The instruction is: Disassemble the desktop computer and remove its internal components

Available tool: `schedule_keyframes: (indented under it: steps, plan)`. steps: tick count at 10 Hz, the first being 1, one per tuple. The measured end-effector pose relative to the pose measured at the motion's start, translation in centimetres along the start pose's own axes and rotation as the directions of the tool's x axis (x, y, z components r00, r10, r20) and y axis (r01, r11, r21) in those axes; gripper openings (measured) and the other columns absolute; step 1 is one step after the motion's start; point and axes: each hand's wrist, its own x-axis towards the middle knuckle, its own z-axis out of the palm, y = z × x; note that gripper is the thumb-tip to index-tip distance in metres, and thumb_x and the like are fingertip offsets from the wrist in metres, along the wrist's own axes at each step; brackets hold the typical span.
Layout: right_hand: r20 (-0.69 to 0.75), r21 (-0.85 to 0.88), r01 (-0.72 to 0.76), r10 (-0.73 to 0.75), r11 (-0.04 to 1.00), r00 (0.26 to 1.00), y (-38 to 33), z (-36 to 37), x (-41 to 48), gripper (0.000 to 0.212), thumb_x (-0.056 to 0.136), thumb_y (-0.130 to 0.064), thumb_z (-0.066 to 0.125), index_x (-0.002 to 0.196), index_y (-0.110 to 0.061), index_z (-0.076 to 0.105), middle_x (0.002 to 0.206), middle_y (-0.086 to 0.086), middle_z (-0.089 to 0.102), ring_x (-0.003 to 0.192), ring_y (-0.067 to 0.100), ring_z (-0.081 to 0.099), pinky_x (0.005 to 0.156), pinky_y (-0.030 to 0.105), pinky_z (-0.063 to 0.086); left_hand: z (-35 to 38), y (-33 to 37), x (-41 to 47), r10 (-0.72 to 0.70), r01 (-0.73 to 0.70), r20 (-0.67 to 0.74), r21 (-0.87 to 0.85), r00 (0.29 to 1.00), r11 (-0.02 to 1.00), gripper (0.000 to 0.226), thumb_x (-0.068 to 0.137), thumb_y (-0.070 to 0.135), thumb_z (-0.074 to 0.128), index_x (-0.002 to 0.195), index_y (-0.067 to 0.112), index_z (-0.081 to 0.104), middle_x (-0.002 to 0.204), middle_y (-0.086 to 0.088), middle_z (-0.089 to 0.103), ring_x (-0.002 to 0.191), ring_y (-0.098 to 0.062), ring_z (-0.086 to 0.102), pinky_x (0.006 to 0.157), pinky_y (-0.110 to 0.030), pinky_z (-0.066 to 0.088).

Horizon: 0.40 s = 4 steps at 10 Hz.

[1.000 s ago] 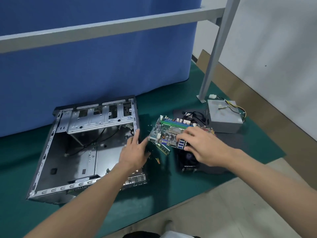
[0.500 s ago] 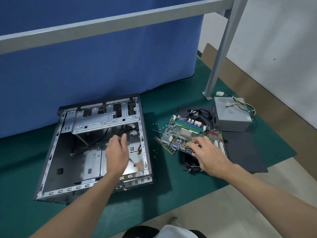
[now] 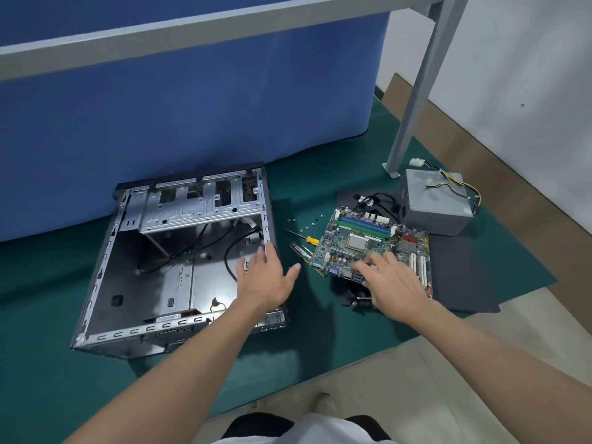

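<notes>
The gutted computer case (image 3: 105, 254) lies open side up on the green mat (image 3: 320, 328), to my left. Its motherboard (image 3: 358, 241) is already out and lies flat to my right, apart from the case, its long side running left to right and angled a little away from me.

What I judge is left to pull is the black cables (image 3: 229, 251) looping over the case floor, beneath the perforated steel drive cage (image 3: 198, 209) at the far side. They lie just ahead of my left hand (image 3: 266, 280), clearly the nearer one. It is spread flat, palm down, over the case's right wall; I cannot tell whether it touches the metal.

My right hand (image 3: 394, 283) holds nothing, and its relaxed fingertips rest on the board's near edge by the blue ports.

The case is bare grey sheet steel with slotted rails. The board is green and thick with sockets, with a square silver CPU plate at its middle. It sits partly on a dark sheet (image 3: 464, 277), with a black cooler (image 3: 355, 294) poking out beneath.

Between case and board lie a memory stick (image 3: 301, 250), a yellow-handled screwdriver (image 3: 309, 240) and loose screws (image 3: 307, 227). The boxy grey power supply (image 3: 435, 203) sits beyond.
</notes>
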Motion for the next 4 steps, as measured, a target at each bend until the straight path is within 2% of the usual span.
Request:
schedule_keyframes:
  steps: [1,2,3,4]
  plan:
    - [0.041,0.09,-0.063,0.059,0.994,0.997,-0.2,0.0,0.6,0.041,0.091,-0.02,0.054,0.129,-0.028,0.041,0.124,0.003,0.047,0.105,0.025,0.043,0.074,0.035,0.046,0.6,0.4,-0.7,-0.019,0.036,0.107,-0.155,0.994,0.987,0.086,0.099,0.047,0.041,0.151,0.012,-0.017,0.158,-0.018,0.015,0.134,-0.037,0.039,0.103,-0.046,0.036]
    - [0.102,0.132,-0.131,0.118,0.983,0.988,-0.7,-0.6,1.0,0.043,0.094,-0.025,0.048,0.136,-0.025,0.038,0.131,0.007,0.044,0.114,0.031,0.041,0.086,0.043,0.046,1.2,0.3,-1.3,-0.007,0.017,0.087,-0.116,0.996,0.993,0.087,0.099,0.04,0.043,0.148,0.014,-0.025,0.155,-0.021,0.017,0.128,-0.039,0.043,0.096,-0.048,0.04]
    - [0.173,0.119,-0.173,0.151,0.978,0.973,-1.2,-0.8,1.1,0.043,0.095,-0.032,0.046,0.137,-0.024,0.039,0.134,0.008,0.043,0.117,0.033,0.039,0.092,0.046,0.044,1.6,0.1,-1.3,-0.004,0.011,0.067,-0.101,0.998,0.995,0.085,0.1,0.036,0.042,0.148,0.017,-0.026,0.155,-0.02,0.019,0.126,-0.04,0.046,0.093,-0.048,0.041]
    - [0.139,0.137,-0.169,0.15,0.976,0.979,-1.3,-1.9,1.0,0.046,0.096,-0.038,0.046,0.139,-0.023,0.039,0.136,0.008,0.043,0.12,0.035,0.037,0.098,0.047,0.04,1.6,0.0,-1.3,0.004,0.003,0.057,-0.11,0.998,0.994,0.085,0.099,0.027,0.04,0.147,0.019,-0.028,0.155,-0.02,0.021,0.122,-0.04,0.048,0.09,-0.046,0.041]
